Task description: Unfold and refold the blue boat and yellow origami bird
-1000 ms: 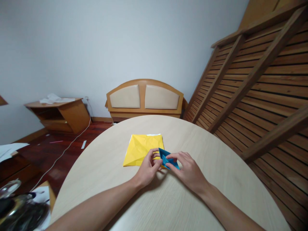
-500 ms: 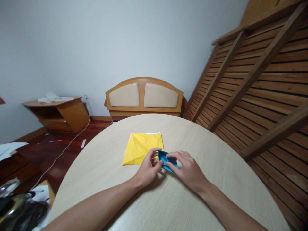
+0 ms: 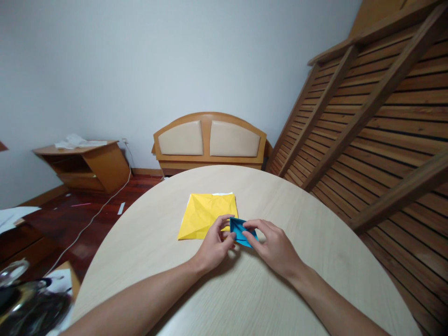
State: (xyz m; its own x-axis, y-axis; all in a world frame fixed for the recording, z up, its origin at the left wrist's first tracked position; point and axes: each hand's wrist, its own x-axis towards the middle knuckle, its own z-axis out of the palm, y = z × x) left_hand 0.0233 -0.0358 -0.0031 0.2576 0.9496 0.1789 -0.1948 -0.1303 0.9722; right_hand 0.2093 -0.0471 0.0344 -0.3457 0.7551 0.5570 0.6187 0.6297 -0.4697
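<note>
While the left hand and the right hand pinch the small blue folded paper between their fingertips, just before the yellow sheet, a fold seems in shaping, and pressing the crease would need aligned edges.

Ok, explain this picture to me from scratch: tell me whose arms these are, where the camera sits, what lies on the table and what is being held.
There is no machine here. The camera is worn on a person's head and looks forward and down, so the two bare arms that come in from the bottom edge are that person's own. The left hand and the right hand meet over a round, pale wooden table. Together their fingertips pinch a small folded blue paper. Just behind it, flat on the table, lies a creased yellow paper. Beyond the table stand a padded headboard and a low wooden stand against the wall.
</note>
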